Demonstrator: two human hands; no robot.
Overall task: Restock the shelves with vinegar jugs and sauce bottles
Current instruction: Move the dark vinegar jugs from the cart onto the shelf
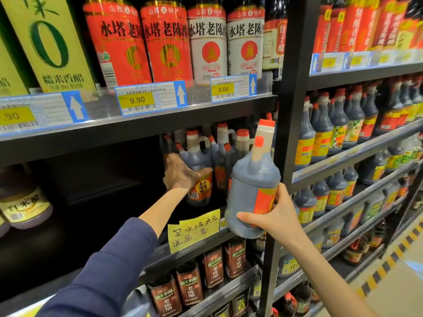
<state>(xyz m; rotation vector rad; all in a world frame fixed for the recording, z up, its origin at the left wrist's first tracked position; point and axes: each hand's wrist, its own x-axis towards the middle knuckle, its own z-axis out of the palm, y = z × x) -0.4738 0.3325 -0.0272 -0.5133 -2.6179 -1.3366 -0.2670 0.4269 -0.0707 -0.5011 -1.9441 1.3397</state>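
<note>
The left hand [180, 173] grips a shelved vinegar jug [198, 160] farther back; the right hand [278, 213] holds a second vinegar jug [249, 186] upright, nearer.

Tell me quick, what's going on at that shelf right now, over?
Left hand grips a shelved jug. Right hand holds a second jug up, not yet placed. Open space left of the jugs; nothing seen blocking.
</note>
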